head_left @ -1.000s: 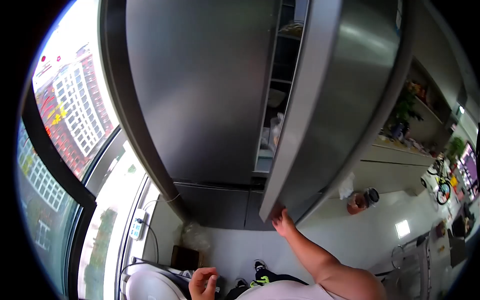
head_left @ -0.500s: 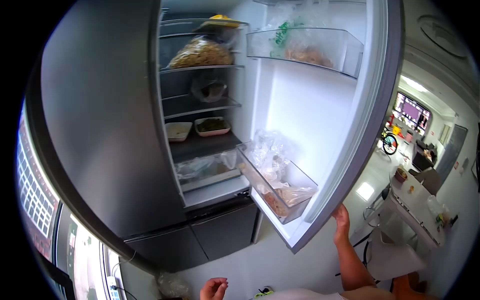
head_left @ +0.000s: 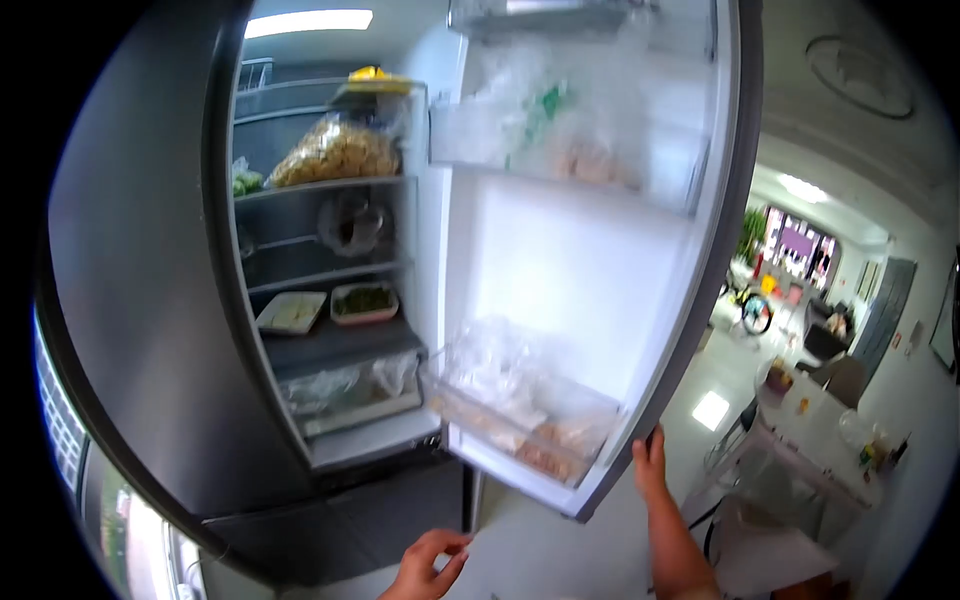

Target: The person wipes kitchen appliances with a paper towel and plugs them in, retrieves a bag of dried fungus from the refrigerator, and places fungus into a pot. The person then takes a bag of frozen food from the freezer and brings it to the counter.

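My right hand point(head_left: 650, 465) grips the outer edge of the refrigerator door point(head_left: 668, 390) near its lower corner. The grey door stands open, with its white inner side facing me. Below the fridge opening, my left hand point(head_left: 430, 565) hangs free, fingers bent and the thumb a little apart, nothing visible in it. Inside, a bag of tan food pieces point(head_left: 335, 152) lies on an upper shelf. Lower down sit a white dish point(head_left: 292, 313) and a dish of dark green food point(head_left: 364, 302). Clear plastic bags point(head_left: 500, 365) fill the lower door bin point(head_left: 500, 430).
An upper door bin point(head_left: 570, 165) holds more plastic bags, blurred. At the right are a table point(head_left: 815, 425) with items on it and a chair point(head_left: 765, 545). A bicycle point(head_left: 755, 312) stands further back. A closed fridge door point(head_left: 140, 280) is on the left.
My view has shifted, so the fridge interior sits further left and lower. My left hand has risen in view and its fingers have loosened. The right hand stays on the door edge.
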A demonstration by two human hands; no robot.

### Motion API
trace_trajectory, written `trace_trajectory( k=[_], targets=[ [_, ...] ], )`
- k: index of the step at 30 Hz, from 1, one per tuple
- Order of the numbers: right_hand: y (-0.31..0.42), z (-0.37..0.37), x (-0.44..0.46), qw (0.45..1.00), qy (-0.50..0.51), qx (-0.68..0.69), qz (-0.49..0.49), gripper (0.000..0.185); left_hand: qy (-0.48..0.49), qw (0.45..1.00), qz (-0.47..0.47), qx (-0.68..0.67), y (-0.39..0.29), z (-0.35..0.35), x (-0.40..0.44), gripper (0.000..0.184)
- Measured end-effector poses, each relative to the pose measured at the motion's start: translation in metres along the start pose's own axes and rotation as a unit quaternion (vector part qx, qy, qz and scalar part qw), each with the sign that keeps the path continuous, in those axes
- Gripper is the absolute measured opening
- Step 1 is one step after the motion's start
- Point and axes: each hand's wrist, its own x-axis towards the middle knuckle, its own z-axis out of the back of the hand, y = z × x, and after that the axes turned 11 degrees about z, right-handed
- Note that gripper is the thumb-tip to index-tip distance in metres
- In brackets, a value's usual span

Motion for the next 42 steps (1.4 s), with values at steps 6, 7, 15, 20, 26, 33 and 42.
trace_trajectory(
  k=[6, 7, 15, 20, 26, 33, 42],
  targets=[
    [0.101, 0.025, 0.085, 0.925, -0.109, -0.237, 0.275, 0.060, 0.009, 0.998, -0.047, -0.037, 0.006, 0.038, 0.019, 0.016],
    [0.149, 0.028, 0.109, 0.892, -0.119, -0.302, 0.314, 0.055, 0.018, 0.998, -0.034, -0.044, 0.008, 0.045, 0.020, 0.016],
    [0.442, -0.065, 0.361, 0.697, -0.076, -0.394, 0.594, 0.021, 0.057, 0.995, -0.065, -0.047, 0.030, 0.090, 0.031, 0.015],
    [0.502, -0.122, 0.488, 0.765, 0.012, -0.581, 0.278, 0.030, 0.040, 0.997, -0.052, -0.034, 0.044, 0.110, 0.030, 0.013],
    [0.489, -0.153, 0.501, 0.839, 0.006, -0.542, 0.051, 0.070, 0.012, 0.997, -0.016, -0.072, 0.082, 0.116, 0.030, 0.014],
    [0.491, -0.157, 0.518, 0.813, 0.081, -0.576, 0.022, 0.042, -0.026, 0.990, 0.050, -0.129, 0.092, 0.130, 0.034, 0.013],
    [0.477, -0.074, 0.640, 0.801, -0.365, -0.206, 0.428, 0.029, -0.002, 0.990, 0.035, -0.136, 0.109, 0.118, 0.050, 0.014]
  ],
)
